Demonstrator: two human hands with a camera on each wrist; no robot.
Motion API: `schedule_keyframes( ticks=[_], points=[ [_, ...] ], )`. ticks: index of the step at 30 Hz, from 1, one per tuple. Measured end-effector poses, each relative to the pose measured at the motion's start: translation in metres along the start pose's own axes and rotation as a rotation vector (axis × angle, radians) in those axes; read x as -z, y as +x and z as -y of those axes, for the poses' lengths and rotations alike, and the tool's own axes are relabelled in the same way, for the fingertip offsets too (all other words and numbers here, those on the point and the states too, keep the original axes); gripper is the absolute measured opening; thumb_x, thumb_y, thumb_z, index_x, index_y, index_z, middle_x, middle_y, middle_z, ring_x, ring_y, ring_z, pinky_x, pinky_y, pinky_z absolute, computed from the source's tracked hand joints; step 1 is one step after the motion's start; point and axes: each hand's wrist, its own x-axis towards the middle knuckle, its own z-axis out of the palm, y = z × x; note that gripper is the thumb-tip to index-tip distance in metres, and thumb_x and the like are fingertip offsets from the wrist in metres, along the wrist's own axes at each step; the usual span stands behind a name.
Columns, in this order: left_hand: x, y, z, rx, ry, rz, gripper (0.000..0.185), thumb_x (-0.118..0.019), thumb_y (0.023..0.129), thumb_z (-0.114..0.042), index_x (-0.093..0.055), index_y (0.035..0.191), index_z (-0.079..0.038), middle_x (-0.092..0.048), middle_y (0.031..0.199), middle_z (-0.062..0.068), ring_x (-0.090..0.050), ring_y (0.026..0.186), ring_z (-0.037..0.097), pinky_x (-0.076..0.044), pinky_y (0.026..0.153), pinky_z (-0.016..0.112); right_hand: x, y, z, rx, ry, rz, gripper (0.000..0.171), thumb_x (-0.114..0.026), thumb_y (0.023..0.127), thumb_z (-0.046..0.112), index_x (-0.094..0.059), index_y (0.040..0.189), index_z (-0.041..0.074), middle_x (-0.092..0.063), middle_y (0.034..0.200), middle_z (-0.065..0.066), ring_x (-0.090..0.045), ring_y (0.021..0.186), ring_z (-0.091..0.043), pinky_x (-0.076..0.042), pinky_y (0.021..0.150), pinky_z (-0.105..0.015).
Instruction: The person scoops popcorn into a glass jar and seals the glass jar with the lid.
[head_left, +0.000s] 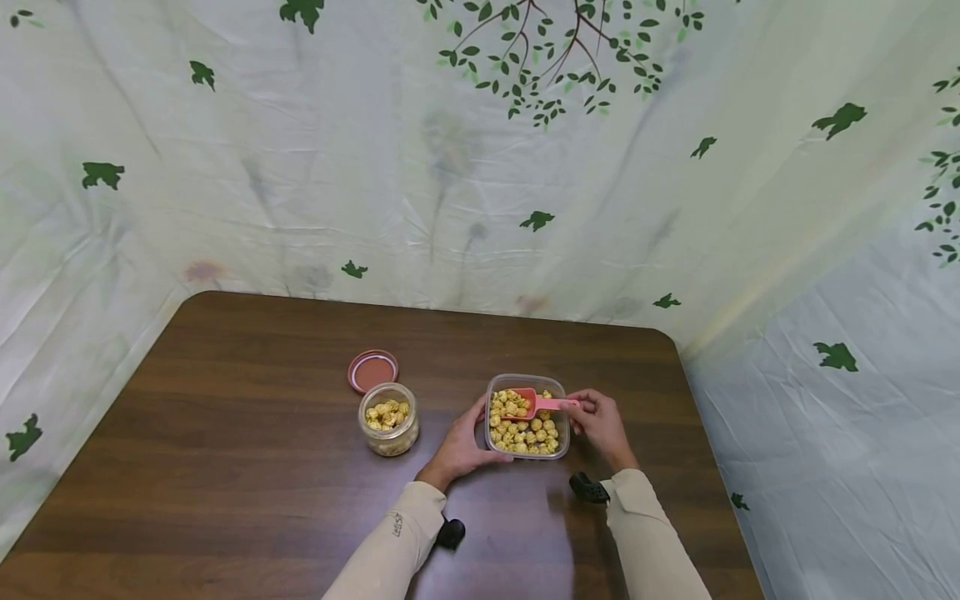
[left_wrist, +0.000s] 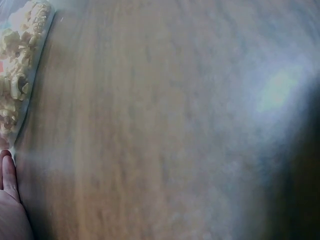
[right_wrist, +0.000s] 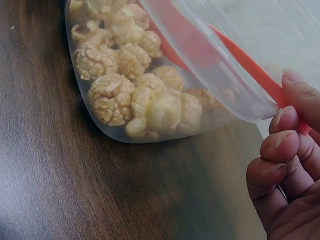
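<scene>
A clear plastic container (head_left: 566, 433) of caramel popcorn stands on the table. My left hand (head_left: 461, 442) grips its left side, thumb along the near edge and fingers by the far left corner; only fingertips and a bit of palm show in the left wrist view. My right hand (head_left: 600, 423) pinches the handle of a pink scoop (head_left: 551, 404) between thumb and fingers at the container's right rim. The scoop's bowl lies among the popcorn (right_wrist: 112, 97), with some pieces in it. In the right wrist view, the handle passes over the rim into my fingers.
Left of the container stands an uncovered glass jar (head_left: 390, 437) with popcorn inside. Its red lid (head_left: 372, 371) lies upside down just behind it. The brown wooden table (head_left: 247, 450) meets a leaf-patterned white cloth (head_left: 360, 167) at the back and sides.
</scene>
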Motion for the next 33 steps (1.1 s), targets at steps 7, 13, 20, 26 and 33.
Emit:
schedule_keyframes(
  ticks=[7, 13, 20, 26, 33],
  points=[
    [0.000, 0.001, 0.002, 0.001, 0.011, -0.002, 0.112, -0.093, 0.060, -0.023, -0.029, 0.151, -0.007, -0.042, 0.147, 0.015, -0.042, 0.133, 0.030, -0.029, 0.111, 0.047, -0.001, 0.000, -0.002, -0.022, 0.047, -0.007, 0.022, -0.065, 0.091, 0.009, -0.061, 0.103, -0.010, -0.055, 0.061, -0.001, -0.047, 0.049, -0.010, -0.044, 0.049, -0.023],
    [0.000, 0.001, 0.002, -0.008, 0.014, -0.004, 0.112, -0.093, 0.060, -0.023, -0.029, 0.150, -0.006, -0.042, 0.147, 0.016, -0.042, 0.132, 0.030, -0.030, 0.111, 0.047, 0.000, 0.001, -0.008, -0.032, 0.142, -0.014, 0.023, -0.064, 0.092, 0.005, -0.059, 0.103, -0.014, -0.055, 0.061, -0.002, -0.046, 0.048, -0.010, -0.042, 0.048, -0.021],
    [0.000, 0.001, 0.003, -0.015, 0.007, -0.003, 0.112, -0.093, 0.061, -0.023, -0.028, 0.151, -0.004, -0.044, 0.145, 0.017, -0.043, 0.132, 0.030, -0.030, 0.110, 0.047, 0.001, -0.002, -0.011, -0.046, 0.242, -0.053, 0.019, -0.065, 0.091, 0.003, -0.058, 0.100, -0.013, -0.057, 0.061, 0.000, -0.047, 0.049, -0.009, -0.041, 0.046, -0.019],
    [0.000, 0.002, 0.004, -0.018, 0.021, -0.002, 0.112, -0.093, 0.061, -0.024, -0.028, 0.150, -0.004, -0.044, 0.144, 0.018, -0.044, 0.131, 0.032, -0.032, 0.109, 0.047, 0.004, -0.006, -0.011, -0.056, 0.283, -0.058, 0.019, -0.063, 0.092, 0.003, -0.058, 0.101, -0.013, -0.058, 0.063, -0.002, -0.048, 0.052, -0.010, -0.043, 0.047, -0.020],
    [0.000, 0.002, 0.004, -0.011, 0.022, -0.001, 0.112, -0.093, 0.061, -0.024, -0.028, 0.151, -0.007, -0.045, 0.145, 0.015, -0.043, 0.131, 0.029, -0.032, 0.110, 0.044, 0.006, -0.009, -0.018, -0.061, 0.369, -0.072, 0.017, -0.063, 0.092, 0.004, -0.059, 0.100, -0.011, -0.058, 0.065, -0.004, -0.049, 0.053, -0.010, -0.043, 0.047, -0.020]
  ],
)
